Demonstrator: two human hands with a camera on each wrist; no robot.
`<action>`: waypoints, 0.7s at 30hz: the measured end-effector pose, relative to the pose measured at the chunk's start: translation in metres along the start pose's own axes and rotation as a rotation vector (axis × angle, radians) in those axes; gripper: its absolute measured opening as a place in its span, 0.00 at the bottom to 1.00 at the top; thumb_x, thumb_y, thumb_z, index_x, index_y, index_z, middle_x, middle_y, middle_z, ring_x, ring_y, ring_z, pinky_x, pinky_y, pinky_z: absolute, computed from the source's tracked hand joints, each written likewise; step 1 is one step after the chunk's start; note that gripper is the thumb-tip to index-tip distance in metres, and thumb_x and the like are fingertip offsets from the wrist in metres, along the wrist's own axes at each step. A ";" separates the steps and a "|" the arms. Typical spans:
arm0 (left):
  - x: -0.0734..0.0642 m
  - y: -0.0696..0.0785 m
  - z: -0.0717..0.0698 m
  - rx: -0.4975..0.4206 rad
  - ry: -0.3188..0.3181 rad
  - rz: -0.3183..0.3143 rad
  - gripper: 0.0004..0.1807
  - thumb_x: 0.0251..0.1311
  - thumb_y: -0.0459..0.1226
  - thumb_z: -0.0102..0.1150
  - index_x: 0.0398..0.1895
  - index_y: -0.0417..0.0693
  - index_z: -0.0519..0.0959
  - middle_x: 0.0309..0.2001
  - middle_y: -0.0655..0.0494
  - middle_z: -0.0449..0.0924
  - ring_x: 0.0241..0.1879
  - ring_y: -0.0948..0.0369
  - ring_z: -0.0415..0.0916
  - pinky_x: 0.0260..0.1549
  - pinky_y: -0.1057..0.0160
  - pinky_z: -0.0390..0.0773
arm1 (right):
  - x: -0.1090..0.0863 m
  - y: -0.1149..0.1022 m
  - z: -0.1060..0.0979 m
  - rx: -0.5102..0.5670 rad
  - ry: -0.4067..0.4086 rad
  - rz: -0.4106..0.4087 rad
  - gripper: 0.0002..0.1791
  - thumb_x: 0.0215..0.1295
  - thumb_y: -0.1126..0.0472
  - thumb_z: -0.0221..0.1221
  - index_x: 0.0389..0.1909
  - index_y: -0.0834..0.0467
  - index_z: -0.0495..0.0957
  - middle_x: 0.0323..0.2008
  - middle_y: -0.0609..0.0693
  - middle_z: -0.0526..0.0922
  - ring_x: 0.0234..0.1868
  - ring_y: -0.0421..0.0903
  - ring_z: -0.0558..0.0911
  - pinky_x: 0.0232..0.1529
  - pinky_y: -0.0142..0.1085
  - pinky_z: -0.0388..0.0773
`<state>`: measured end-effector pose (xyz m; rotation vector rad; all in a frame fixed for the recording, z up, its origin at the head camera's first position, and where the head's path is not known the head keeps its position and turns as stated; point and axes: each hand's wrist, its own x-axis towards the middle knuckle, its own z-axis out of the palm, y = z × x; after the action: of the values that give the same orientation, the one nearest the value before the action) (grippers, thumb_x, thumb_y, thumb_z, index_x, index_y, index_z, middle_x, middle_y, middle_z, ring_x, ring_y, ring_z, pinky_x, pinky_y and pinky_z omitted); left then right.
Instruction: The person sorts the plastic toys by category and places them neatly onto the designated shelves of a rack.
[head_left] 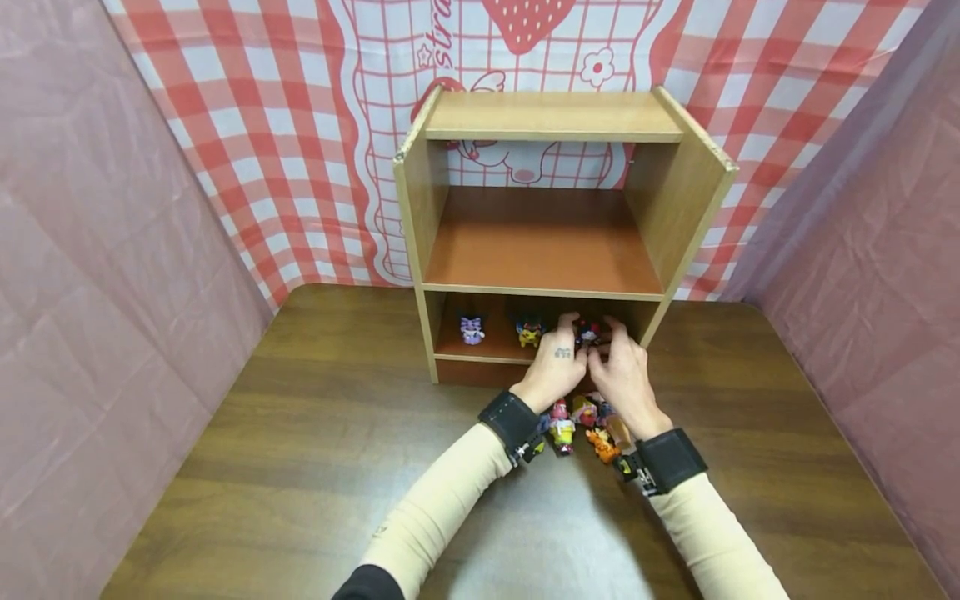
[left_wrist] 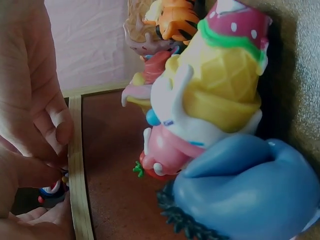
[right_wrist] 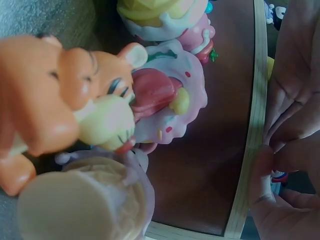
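Note:
On the lower shelf's right side, a small dark figurine with red parts (head_left: 587,333) stands between both hands. My left hand (head_left: 557,365) holds it from the left and my right hand (head_left: 624,373) from the right, fingers curled about it and thumbs close together in front. Much of it is hidden by fingers; the left wrist view shows a bit of the dark figurine (left_wrist: 52,192) between them. To the left on the same shelf are a yellow figurine (head_left: 529,333) and a purple-and-white figurine (head_left: 472,330).
Below the wrists, several figurines lie before the shelf base: a strawberry ice-cream one (head_left: 562,427), an orange tiger (head_left: 602,446), a blue one (left_wrist: 250,185) and a cone-shaped one (right_wrist: 75,205). The wooden shelf unit (head_left: 555,292) stands on a brown table (head_left: 300,467) between curtains.

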<state>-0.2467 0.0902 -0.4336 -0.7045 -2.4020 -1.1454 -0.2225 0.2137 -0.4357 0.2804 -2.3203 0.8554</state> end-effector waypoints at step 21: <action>-0.018 0.007 -0.011 0.029 -0.075 0.018 0.30 0.55 0.29 0.61 0.61 0.32 0.63 0.51 0.39 0.78 0.49 0.52 0.77 0.49 0.58 0.79 | -0.009 -0.003 -0.007 0.019 -0.035 -0.008 0.29 0.53 0.73 0.60 0.56 0.78 0.66 0.38 0.70 0.82 0.34 0.59 0.84 0.35 0.53 0.81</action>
<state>-0.2267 0.0802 -0.4320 -0.7705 -2.4643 -1.0930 -0.2103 0.2158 -0.4358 0.3150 -2.3430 0.8752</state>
